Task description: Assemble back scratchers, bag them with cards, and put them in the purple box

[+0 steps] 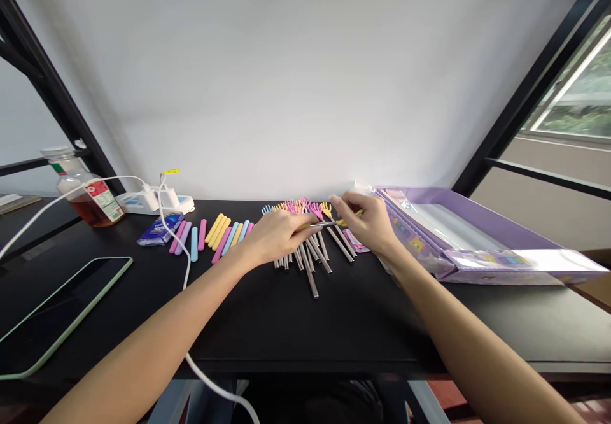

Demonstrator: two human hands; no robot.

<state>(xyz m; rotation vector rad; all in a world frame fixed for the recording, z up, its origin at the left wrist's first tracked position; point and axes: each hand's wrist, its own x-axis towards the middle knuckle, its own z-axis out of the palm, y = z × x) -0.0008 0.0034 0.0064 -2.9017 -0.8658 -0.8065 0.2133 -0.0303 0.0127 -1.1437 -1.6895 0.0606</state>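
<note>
Both hands hold a back scratcher [324,224], a thin metal rod with a yellow part near the right end, level above the desk. My left hand [277,236] is closed around the rod's left part, which its fingers hide. At the other end, my right hand [365,220] pinches the yellow part between thumb and fingers. Under and behind the hands lies a pile of back scratchers [310,255] with metal rods and pink, yellow and blue claw heads. Left of the pile, several coloured handles [222,236] in pink, yellow, blue and purple lie side by side.
An open purple box [506,226] stands at right. On the left are a phone [62,316], a blue packet [162,228], a power strip [136,203] and a bottle of brown liquid [90,195]. A white cable [187,271] runs across the desk and over its front edge.
</note>
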